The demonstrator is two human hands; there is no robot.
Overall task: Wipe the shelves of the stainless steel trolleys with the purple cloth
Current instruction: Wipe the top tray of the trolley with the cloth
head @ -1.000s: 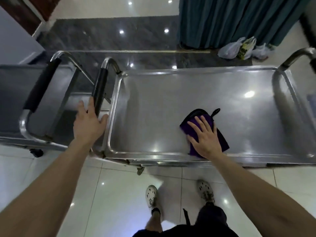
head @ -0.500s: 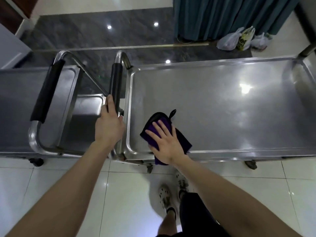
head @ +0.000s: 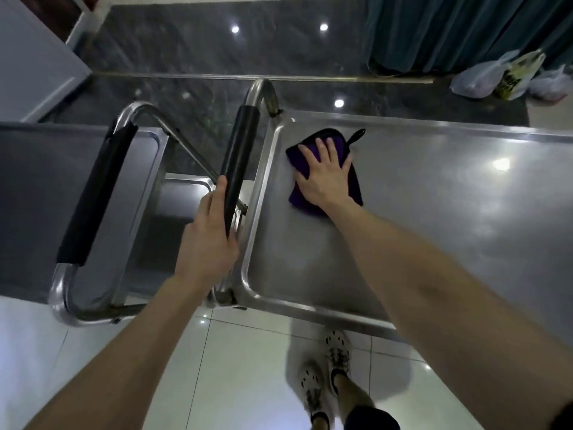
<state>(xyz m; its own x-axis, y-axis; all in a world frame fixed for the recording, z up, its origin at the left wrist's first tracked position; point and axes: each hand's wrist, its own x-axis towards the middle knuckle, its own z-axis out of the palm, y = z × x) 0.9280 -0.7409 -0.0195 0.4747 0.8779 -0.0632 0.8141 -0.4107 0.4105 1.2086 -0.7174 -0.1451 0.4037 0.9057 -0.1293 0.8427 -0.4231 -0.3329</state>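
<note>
Two stainless steel trolleys stand side by side. The right trolley's top shelf [head: 434, 212] fills the right half of the view. On its far left corner lies the purple cloth [head: 355, 187], folded, with a dark loop at its top edge. My right hand [head: 324, 175] presses flat on the cloth, fingers spread. My left hand [head: 207, 240] grips the near end of that trolley's black padded handle [head: 240, 150]. The left trolley [head: 31, 197] has its own black handle [head: 96, 193] and a lower shelf [head: 183, 197] showing between the handles.
My feet in patterned clogs [head: 328, 377] stand on white floor tiles below the right trolley's near rim. Plastic bags [head: 508, 77] lie on the floor by a teal curtain [head: 465, 29] at the back right. Dark marble floor runs behind the trolleys.
My right hand has slid the purple cloth from the shelf's near edge leftward and then away to its far left corner. My left hand has stayed on the black handle, and the view has shifted left.
</note>
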